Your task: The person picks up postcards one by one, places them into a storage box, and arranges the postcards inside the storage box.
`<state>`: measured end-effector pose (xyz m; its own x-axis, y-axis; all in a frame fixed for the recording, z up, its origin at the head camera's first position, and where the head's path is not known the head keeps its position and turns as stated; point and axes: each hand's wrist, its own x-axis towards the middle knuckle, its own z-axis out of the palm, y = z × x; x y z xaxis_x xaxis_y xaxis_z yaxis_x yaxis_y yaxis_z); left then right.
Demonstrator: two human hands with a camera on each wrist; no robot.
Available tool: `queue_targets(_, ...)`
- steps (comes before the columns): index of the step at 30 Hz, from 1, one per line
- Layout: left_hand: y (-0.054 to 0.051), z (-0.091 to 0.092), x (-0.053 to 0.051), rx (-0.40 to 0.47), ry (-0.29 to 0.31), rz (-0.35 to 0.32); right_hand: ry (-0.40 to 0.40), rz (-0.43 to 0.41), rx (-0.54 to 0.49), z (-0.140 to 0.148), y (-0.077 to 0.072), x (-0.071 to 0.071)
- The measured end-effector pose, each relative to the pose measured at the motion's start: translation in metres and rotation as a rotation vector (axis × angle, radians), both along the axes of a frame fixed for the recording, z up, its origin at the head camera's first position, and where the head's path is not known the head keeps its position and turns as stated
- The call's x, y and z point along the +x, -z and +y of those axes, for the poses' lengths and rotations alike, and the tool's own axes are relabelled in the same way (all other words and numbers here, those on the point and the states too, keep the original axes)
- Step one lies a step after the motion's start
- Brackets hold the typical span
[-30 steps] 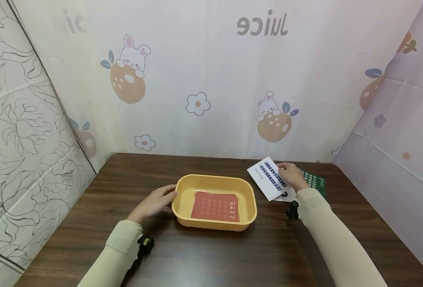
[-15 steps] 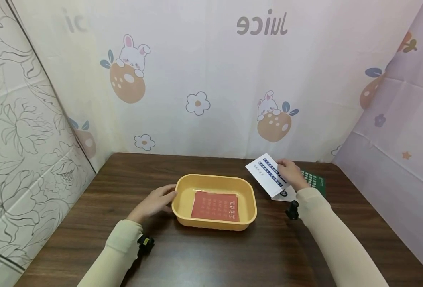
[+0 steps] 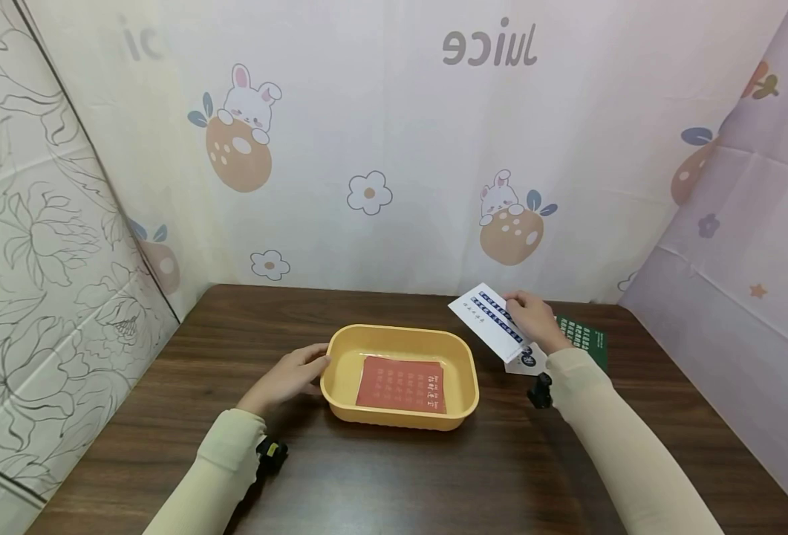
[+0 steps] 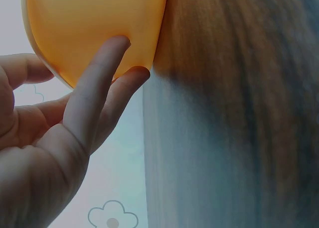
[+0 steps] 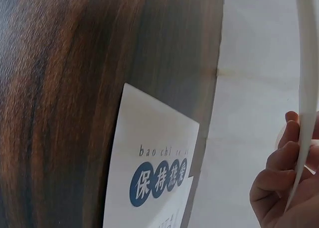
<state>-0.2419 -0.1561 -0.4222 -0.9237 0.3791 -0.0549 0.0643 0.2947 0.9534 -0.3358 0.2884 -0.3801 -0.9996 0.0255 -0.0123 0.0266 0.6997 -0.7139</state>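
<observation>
My left hand [image 3: 295, 377] rests against the left end of a yellow plastic basin [image 3: 466, 405]. In the left wrist view, fairly straight fingers [image 4: 92, 96] touch the outside of its wall. A red card [image 3: 400, 385] with printed characters lies inside the basin. To the right, my right hand [image 3: 537, 321] pinches a white card [image 3: 483, 319] with dark blue bands of text, raised and tilted above the table. In the right wrist view this card appears edge-on between fingers and thumb. Below it lies another white card [image 5: 154, 173] with characters in dark blue ovals.
A green card [image 3: 587, 342] with white text lies behind my right wrist, partly covered. Everything stands on a dark wood-grain table [image 3: 394, 483]. A patterned curtain [image 3: 394, 148] rises at its back edge, with more patterned sheets at both sides.
The white card in my right hand has lifted and shifted left, with the hand moving slightly left, uncovering more of the card below. My left hand and the basin have stayed put.
</observation>
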Motion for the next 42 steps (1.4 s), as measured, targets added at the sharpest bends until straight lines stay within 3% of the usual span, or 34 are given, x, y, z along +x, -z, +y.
queue_targets(10, 0.000, 0.001, 0.000, 0.005, -0.001, -0.010, -0.083, 0.067, 0.011, -0.018, -0.006, 0.000)
queue_targets(29, 0.002, 0.000, -0.002, -0.010, 0.010, -0.008, -0.178, 0.117, 0.067, -0.057, -0.016, 0.005)
queue_targets(42, 0.001, 0.000, -0.003, -0.067, -0.027, 0.005, -0.360, 0.139, 0.094, -0.088, -0.032, 0.017)
